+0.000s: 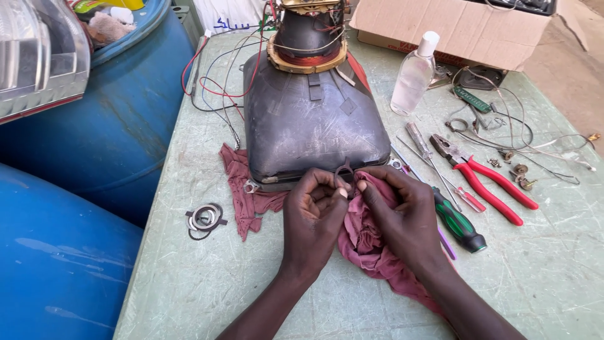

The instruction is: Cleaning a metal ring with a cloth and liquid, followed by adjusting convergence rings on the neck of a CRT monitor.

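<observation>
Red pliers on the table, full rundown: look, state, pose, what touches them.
The red pliers lie flat on the pale green table, right of the picture tube. Dark metal head, two long red sleeved handles, slightly spread. The head points up-left toward the clear screwdriver, handles trail down-right. Thin wires run close by their upper side. Neither hand touches them; the right hand is nearest.

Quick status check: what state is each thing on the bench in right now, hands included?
Picture tube: face down on the red cloth.
Left hand: pinching a small dark ring.
Right hand: pinching the cloth by the ring.
Clear bottle: upright, capped.
Red pliers: lying flat, shut.
Green screwdriver: lying flat.
Cardboard box: open.
</observation>
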